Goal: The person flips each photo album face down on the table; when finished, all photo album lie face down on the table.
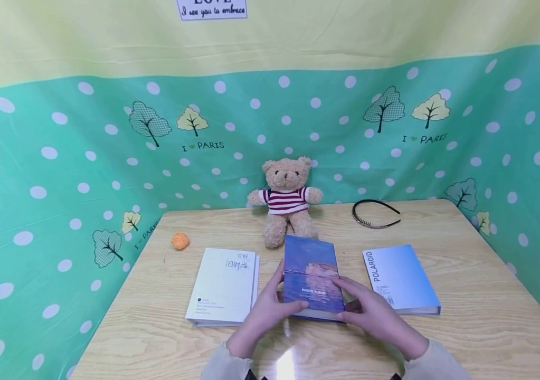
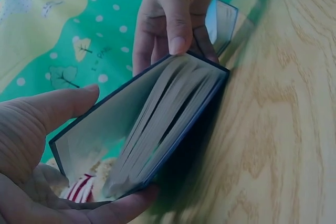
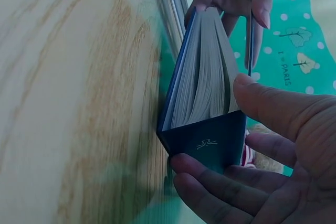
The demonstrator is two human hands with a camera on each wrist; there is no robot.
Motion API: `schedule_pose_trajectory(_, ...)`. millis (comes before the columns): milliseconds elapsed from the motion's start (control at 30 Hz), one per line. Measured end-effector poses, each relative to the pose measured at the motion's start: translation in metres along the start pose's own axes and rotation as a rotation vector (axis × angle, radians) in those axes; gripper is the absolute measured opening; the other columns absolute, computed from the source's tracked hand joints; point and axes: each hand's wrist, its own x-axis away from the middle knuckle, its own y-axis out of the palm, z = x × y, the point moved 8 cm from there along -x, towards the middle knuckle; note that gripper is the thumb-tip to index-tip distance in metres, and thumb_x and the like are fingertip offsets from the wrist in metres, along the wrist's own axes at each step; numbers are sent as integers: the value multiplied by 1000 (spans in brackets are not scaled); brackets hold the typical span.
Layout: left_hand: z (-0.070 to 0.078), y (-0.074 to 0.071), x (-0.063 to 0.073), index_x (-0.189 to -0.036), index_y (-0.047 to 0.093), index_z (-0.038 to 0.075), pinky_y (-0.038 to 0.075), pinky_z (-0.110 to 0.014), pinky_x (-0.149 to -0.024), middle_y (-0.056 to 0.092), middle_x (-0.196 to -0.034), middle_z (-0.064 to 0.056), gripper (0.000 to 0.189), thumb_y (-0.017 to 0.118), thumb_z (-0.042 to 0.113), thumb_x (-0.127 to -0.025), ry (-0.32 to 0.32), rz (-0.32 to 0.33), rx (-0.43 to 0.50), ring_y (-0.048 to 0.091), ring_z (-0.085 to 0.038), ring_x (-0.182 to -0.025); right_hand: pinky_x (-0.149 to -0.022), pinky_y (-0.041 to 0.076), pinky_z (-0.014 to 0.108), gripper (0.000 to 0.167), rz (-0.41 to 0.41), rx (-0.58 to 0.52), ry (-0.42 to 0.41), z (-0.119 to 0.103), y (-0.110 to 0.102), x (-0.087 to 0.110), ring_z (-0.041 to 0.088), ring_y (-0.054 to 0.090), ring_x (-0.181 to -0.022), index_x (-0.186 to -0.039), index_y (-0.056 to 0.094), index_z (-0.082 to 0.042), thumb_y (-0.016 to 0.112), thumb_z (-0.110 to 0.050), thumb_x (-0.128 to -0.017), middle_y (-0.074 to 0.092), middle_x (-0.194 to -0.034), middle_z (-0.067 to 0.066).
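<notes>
Photo album point(image 1: 312, 266) | cover title point(image 1: 314, 292): head only | spine emblem point(image 3: 207, 144): right wrist only

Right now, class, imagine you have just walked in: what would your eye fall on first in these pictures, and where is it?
Probably the dark-blue photo album, held between the left hand and right hand near the middle of the head view. Just behind it, the teddy bear in a red-and-white striped top sits at the table's back. The turquoise polka-dot cloth beyond also catches the eye.
</notes>
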Motion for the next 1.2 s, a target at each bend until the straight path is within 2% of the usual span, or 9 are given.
schedule_pose_trajectory(200,-1,3,-2,-158,6,28,52,-37,-90,41,-143,-16,115,82,7,-75,42,-25,-20,61,-30,-109,-79,56,31,72,0,19,16,2,-1,0,20,67,-92,-148,43,-14,76,-28,-84,31,-152,27)
schedule_pose_trajectory(367,-3,4,-3,-158,3,27,34,-48,-109,36,-152,-11,120,86,16,-71,59,-11,-115,51,-28,-124,-78,56,30,74,18,43,20,4,-2,0,19,67,-90,-147,44,-13,77,-29,-83,35,-150,26)
schedule_pose_trajectory(467,-5,3,-4,-158,1,24,23,-51,-114,30,-156,-10,123,87,19,-69,64,3,-165,41,-29,-134,-78,56,30,76,31,65,31,6,-2,1,18,67,-90,-147,43,-12,77,-29,-82,41,-148,22)
schedule_pose_trajectory(633,-6,4,-4,-158,1,23,23,-52,-114,29,-157,-10,125,88,22,-68,60,15,-221,38,-31,-137,-79,55,29,77,49,103,37,7,-4,1,17,67,-89,-148,43,-12,78,-29,-81,47,-145,18)
schedule_pose_trajectory(833,-4,6,-5,-158,0,21,25,-54,-112,31,-156,-12,125,88,25,-69,70,16,-275,38,-33,-136,-79,55,30,73,41,115,38,7,-5,0,17,66,-91,-147,44,-13,77,-28,-83,45,-146,18)
schedule_pose_trajectory(967,-6,5,-5,-158,-1,19,28,-53,-111,33,-154,-15,126,88,29,-69,48,29,-338,41,-35,-134,-80,55,34,70,35,124,51,8,-6,0,17,65,-92,-147,45,-16,76,-29,-84,44,-148,17)
schedule_pose_trajectory(1100,-8,4,-6,-158,-1,17,32,-53,-109,39,-151,-17,126,87,32,-69,21,36,-375,45,-36,-131,-80,55,34,69,33,132,55,8,-6,0,16,65,-91,-146,47,-17,76,-29,-84,45,-147,17)
schedule_pose_trajectory(1200,-8,5,-7,-157,3,13,34,-53,-108,45,-146,-16,123,87,31,-69,30,32,-387,48,-35,-128,-78,55,32,68,28,133,48,7,-6,0,16,65,-89,-145,48,-17,76,-29,-84,45,-147,17)
